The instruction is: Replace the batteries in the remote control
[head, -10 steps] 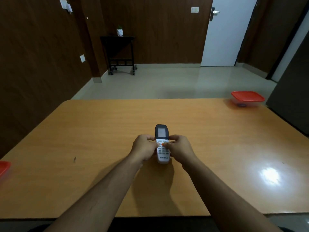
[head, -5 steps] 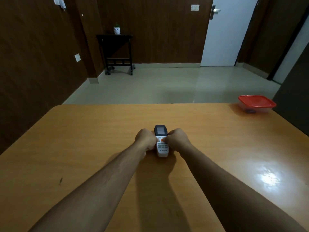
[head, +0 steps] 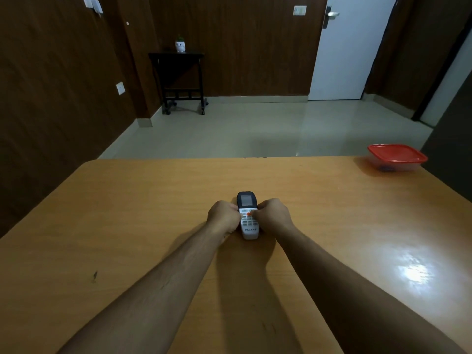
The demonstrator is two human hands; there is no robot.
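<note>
Both hands (head: 249,215) pushed farther out, still gripping remote (head: 247,218) face-up.

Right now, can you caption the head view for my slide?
Both hands, left hand and right hand, grip a button-side-up remote control on the wooden table.

Two bare forearms, no sleeves, hands (head: 249,217) unadorned

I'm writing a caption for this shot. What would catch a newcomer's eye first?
First, the white remote control, buttons up with its dark screen end pointing away, at the middle of the wooden table, in the grip of the left hand and right hand on either side. Next, the red-lidded clear container at the table's far right corner.
</note>
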